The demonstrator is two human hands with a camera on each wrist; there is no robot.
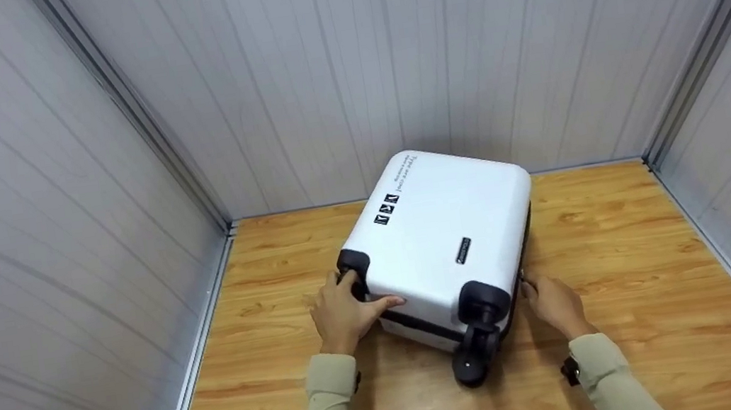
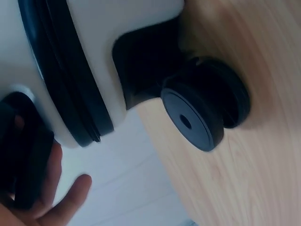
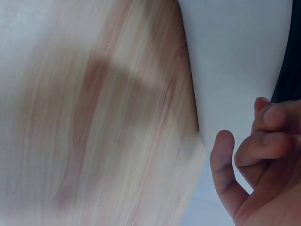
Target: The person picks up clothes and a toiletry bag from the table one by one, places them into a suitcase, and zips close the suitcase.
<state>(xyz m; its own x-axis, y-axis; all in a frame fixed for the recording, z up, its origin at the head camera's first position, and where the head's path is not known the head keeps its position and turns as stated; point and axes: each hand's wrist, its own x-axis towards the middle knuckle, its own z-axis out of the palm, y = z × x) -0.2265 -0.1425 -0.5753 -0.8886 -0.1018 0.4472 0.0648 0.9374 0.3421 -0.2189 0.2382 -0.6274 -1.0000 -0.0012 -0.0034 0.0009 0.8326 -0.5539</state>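
Note:
A white hard-shell suitcase (image 1: 447,222) lies flat on the wood-patterned surface, its wheeled end toward me. My left hand (image 1: 345,314) grips the black wheel at its left corner, thumb laid along the shell's edge; in the left wrist view the fingers (image 2: 51,179) show behind that wheel (image 2: 26,155). At the suitcase's right side, my right hand (image 1: 555,303) has curled fingers at the dark zipper seam (image 1: 524,240), pinching a small zipper pull there. The right wrist view shows these curled fingers (image 3: 268,146) beside the black seam; the pull itself is hidden there.
Pale panel walls (image 1: 347,72) enclose the wooden surface (image 1: 277,389) at the back and both sides. Another black caster wheel (image 1: 470,365) sticks out from the suitcase's near right corner, between the two hands. A lower caster (image 2: 193,113) stands by the wood.

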